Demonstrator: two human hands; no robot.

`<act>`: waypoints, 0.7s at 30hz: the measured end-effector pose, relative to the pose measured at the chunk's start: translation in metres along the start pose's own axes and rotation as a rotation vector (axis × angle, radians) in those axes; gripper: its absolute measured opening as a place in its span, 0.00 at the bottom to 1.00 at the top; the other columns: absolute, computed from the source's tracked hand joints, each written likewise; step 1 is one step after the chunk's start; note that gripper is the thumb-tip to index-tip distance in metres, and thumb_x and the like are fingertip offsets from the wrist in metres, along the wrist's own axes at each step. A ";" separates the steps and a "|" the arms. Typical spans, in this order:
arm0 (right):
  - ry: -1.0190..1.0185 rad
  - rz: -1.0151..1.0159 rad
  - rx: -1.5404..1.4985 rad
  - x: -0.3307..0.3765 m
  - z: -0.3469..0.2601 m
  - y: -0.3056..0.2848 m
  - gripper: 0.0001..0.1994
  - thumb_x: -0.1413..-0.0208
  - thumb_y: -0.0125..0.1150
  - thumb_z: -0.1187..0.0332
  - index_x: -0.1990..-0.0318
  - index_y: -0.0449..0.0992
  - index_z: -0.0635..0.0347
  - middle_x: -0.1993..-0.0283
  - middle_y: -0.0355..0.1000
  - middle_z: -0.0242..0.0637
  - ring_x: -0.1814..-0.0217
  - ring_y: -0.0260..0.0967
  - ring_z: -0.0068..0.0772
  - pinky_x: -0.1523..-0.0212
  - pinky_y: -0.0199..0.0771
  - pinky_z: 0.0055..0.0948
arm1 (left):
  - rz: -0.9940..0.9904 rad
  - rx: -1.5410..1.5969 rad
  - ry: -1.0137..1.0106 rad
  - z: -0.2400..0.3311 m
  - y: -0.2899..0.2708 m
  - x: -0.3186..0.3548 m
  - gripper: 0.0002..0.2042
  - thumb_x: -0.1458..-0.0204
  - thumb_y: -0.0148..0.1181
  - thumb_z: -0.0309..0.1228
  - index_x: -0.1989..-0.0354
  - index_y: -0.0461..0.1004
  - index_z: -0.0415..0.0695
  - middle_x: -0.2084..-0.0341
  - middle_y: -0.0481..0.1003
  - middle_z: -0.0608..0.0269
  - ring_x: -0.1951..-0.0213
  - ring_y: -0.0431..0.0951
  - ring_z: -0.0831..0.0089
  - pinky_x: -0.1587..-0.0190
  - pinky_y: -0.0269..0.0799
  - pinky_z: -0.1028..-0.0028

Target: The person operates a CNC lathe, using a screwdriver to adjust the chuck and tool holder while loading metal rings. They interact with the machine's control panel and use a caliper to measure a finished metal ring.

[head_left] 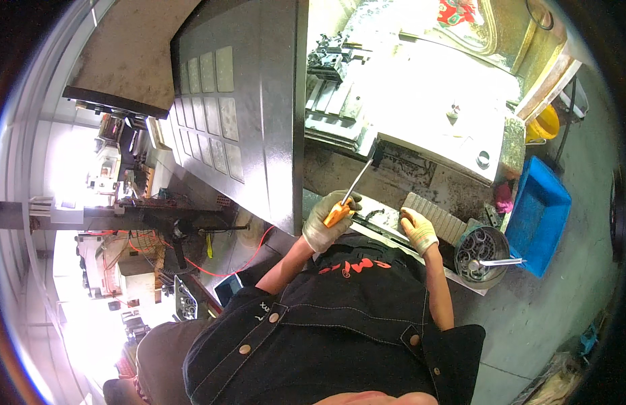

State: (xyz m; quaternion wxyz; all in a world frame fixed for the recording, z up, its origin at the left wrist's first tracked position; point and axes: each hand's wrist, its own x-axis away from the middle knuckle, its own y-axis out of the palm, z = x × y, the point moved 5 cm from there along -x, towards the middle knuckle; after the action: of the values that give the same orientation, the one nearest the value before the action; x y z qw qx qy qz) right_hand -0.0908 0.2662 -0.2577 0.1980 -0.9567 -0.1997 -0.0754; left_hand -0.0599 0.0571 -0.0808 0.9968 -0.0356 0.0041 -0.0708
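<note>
My left hand (326, 226), in a pale work glove, is closed round the orange handle of a screwdriver (336, 214). Its thin metal shaft points up and away toward the machine bed. My right hand (419, 233) wears a yellowish-white glove, and its fingers are curled in; whatever they may hold is hidden. Just beyond it lies a ribbed grey block (438, 217). Between my hands, close to my body, runs a light ledge (377, 212) with a dark small piece on it. A round metal bowl (502, 270) full of metal rings stands right of my right hand.
A long-handled metal tool (505, 262) rests across the bowl. Beyond are a blue plastic bin (546, 216), a pink cloth (504, 198) and a yellow bucket (543, 125). A large grey machine door (269, 101) rises at left. One ring (483, 159) sits on the bright machine surface.
</note>
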 end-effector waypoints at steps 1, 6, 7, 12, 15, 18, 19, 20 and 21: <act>-0.008 -0.010 -0.009 -0.002 0.005 0.002 0.18 0.49 0.51 0.64 0.50 0.68 0.58 0.57 0.71 0.46 0.55 0.69 0.41 0.54 0.67 0.32 | -0.002 0.000 0.003 0.000 0.000 0.000 0.18 0.59 0.51 0.14 0.57 0.66 0.42 0.58 0.68 0.61 0.56 0.70 0.73 0.53 0.66 0.73; -0.007 -0.009 -0.052 -0.005 0.013 0.003 0.18 0.49 0.52 0.64 0.51 0.68 0.58 0.57 0.71 0.45 0.55 0.69 0.41 0.54 0.67 0.31 | 0.020 0.050 -0.018 0.002 0.002 -0.001 0.18 0.59 0.51 0.14 0.57 0.65 0.43 0.57 0.68 0.60 0.54 0.70 0.72 0.51 0.65 0.72; -0.010 -0.010 -0.048 -0.005 0.013 0.002 0.18 0.49 0.52 0.64 0.51 0.68 0.58 0.57 0.71 0.45 0.55 0.69 0.41 0.54 0.67 0.31 | 0.026 0.070 -0.036 0.001 0.002 -0.001 0.18 0.59 0.52 0.15 0.57 0.66 0.42 0.56 0.67 0.60 0.53 0.69 0.71 0.50 0.64 0.71; -0.004 -0.031 0.027 -0.003 -0.006 -0.006 0.17 0.48 0.50 0.68 0.51 0.68 0.62 0.55 0.71 0.43 0.54 0.69 0.35 0.54 0.66 0.26 | 0.022 0.053 -0.010 -0.005 -0.003 -0.001 0.18 0.60 0.55 0.19 0.57 0.66 0.41 0.55 0.67 0.60 0.50 0.67 0.69 0.46 0.61 0.69; -0.049 -0.009 0.041 -0.004 -0.001 -0.004 0.16 0.48 0.50 0.68 0.52 0.68 0.62 0.55 0.71 0.43 0.54 0.70 0.36 0.54 0.66 0.26 | 0.025 0.052 -0.028 -0.004 -0.002 -0.001 0.19 0.61 0.55 0.20 0.56 0.66 0.41 0.55 0.67 0.60 0.49 0.66 0.70 0.45 0.59 0.69; -0.008 -0.031 0.002 -0.003 0.001 -0.003 0.17 0.48 0.50 0.68 0.51 0.68 0.62 0.54 0.71 0.43 0.53 0.69 0.35 0.52 0.66 0.26 | 0.018 0.029 -0.043 -0.007 -0.003 -0.001 0.19 0.61 0.54 0.19 0.56 0.66 0.41 0.55 0.67 0.60 0.50 0.66 0.70 0.46 0.60 0.69; 0.001 -0.035 -0.009 -0.003 0.002 -0.002 0.17 0.48 0.50 0.68 0.51 0.68 0.62 0.54 0.71 0.43 0.52 0.69 0.35 0.52 0.65 0.26 | 0.016 0.007 -0.030 -0.005 -0.002 -0.001 0.19 0.61 0.52 0.18 0.56 0.66 0.42 0.56 0.68 0.61 0.51 0.67 0.71 0.47 0.61 0.71; 0.011 -0.038 -0.019 -0.003 0.004 -0.001 0.17 0.48 0.50 0.68 0.50 0.68 0.62 0.53 0.70 0.43 0.52 0.69 0.35 0.51 0.65 0.26 | 0.015 -0.016 -0.017 -0.003 -0.002 -0.001 0.19 0.60 0.51 0.16 0.56 0.66 0.43 0.57 0.68 0.62 0.53 0.68 0.72 0.49 0.63 0.72; 0.023 -0.041 -0.034 -0.003 0.006 0.001 0.17 0.48 0.49 0.68 0.50 0.68 0.62 0.53 0.70 0.43 0.51 0.68 0.35 0.51 0.65 0.26 | 0.010 -0.040 -0.007 -0.001 -0.001 -0.001 0.20 0.60 0.49 0.15 0.56 0.66 0.44 0.58 0.68 0.62 0.55 0.69 0.73 0.51 0.64 0.73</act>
State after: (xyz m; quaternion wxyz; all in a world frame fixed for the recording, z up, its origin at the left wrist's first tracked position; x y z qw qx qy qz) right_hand -0.0924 0.2671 -0.2641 0.1826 -0.9546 -0.2156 -0.0940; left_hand -0.0611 0.0562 -0.0821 0.9963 -0.0560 0.0021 -0.0655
